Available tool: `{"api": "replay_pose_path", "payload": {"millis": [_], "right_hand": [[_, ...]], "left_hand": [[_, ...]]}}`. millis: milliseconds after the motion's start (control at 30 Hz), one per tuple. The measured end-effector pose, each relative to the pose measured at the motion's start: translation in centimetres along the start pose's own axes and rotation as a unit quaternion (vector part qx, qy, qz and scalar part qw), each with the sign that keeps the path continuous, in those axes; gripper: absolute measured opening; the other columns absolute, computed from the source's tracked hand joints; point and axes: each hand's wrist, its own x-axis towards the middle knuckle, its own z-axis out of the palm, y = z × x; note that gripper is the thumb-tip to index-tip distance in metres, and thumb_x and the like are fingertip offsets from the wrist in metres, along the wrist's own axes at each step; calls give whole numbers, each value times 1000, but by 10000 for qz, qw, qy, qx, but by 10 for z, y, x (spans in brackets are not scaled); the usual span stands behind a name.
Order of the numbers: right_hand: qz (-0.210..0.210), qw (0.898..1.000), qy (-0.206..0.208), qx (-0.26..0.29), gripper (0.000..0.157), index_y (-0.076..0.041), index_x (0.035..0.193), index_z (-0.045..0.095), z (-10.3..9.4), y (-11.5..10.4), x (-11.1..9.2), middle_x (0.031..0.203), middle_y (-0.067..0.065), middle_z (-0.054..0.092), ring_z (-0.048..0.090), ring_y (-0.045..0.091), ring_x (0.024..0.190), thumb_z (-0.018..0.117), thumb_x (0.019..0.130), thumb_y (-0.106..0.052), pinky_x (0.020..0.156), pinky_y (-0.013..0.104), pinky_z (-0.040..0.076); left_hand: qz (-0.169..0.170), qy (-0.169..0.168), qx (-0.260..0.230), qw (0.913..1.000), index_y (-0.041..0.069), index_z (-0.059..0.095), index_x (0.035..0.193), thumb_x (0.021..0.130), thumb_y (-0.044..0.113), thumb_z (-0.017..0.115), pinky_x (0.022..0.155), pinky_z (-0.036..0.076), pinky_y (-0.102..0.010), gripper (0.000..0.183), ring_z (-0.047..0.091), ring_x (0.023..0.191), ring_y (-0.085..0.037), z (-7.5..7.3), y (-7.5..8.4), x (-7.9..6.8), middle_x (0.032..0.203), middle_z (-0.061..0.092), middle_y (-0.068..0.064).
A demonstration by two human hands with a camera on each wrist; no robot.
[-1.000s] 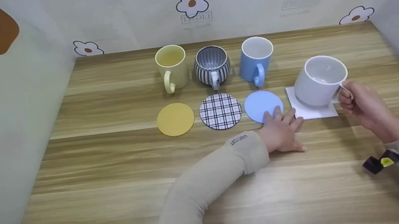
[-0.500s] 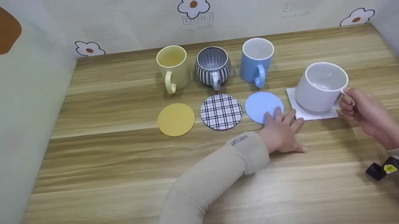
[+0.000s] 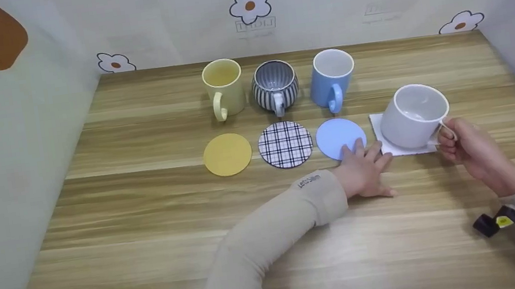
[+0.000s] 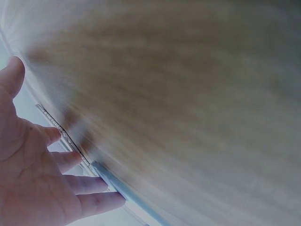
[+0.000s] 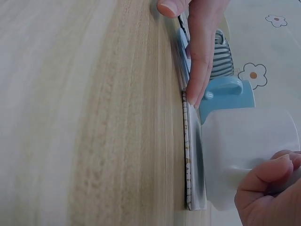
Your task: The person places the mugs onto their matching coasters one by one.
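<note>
My right hand (image 3: 475,150) holds a white mug (image 3: 411,119) by its handle, with the fingers curled round it. Upright, the mug sits right at the top face of a white square coaster (image 3: 376,125), as the right wrist view also shows. My left hand (image 3: 364,171) lies spread on the wood, two fingertips over the near edge of a round blue coaster (image 3: 336,135). Its other fingertips touch the white coaster's left side. In the left wrist view the palm (image 4: 33,174) shows with straight, parted fingers.
Left of the blue coaster lie a plaid round coaster (image 3: 285,144) and a yellow one (image 3: 227,154). Behind this row stand a yellow mug (image 3: 231,95), a striped mug (image 3: 263,93) and a blue mug (image 3: 321,84), handles facing me. A patterned wall (image 3: 171,21) closes the back.
The white mug has come down and slightly nearer to me over the white coaster, still in my right hand. My left hand stays in place.
</note>
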Motion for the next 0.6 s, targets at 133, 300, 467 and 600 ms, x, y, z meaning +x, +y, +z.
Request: {"api": "replay_pose_path", "payload": {"millis": [133, 300, 467, 600], "right_hand": [[29, 9999, -3, -138, 42, -12, 57, 37, 1, 0, 0, 55, -4, 31, 14, 18, 55, 23, 97, -13, 51, 29, 5], [8, 9998, -1, -218, 41, -12, 58, 37, 2, 1, 0, 54, -5, 34, 14, 18, 56, 23, 97, -13, 52, 30, 6], [-59, 9997, 7, -238, 40, -12, 59, 37, 1, 2, 0, 55, -4, 35, 15, 20, 56, 23, 96, -10, 52, 31, 7], [-87, 9997, -16, -228, 39, -12, 59, 37, 1, 3, 0, 55, -4, 34, 15, 20, 56, 22, 95, -9, 52, 31, 7]], "left_hand": [[14, 28, -42, 10000, 37, 0, 146, 77, 78, 28, 111, 12, -48, 85, -1, 141, -30, 0, -1, 0, 154, -8, 7], [47, 37, -80, 10000, 36, 0, 146, 77, 78, 28, 111, 12, -48, 86, -1, 140, -30, 0, -1, 0, 154, -8, 6], [48, -13, -129, 9999, 36, -1, 146, 77, 78, 28, 111, 11, -48, 86, -3, 140, -30, 0, 0, 0, 154, -9, 6], [12, -37, -111, 9999, 37, -3, 146, 77, 79, 27, 112, 9, -48, 86, -4, 140, -29, 0, 0, 1, 154, -11, 7]]}}
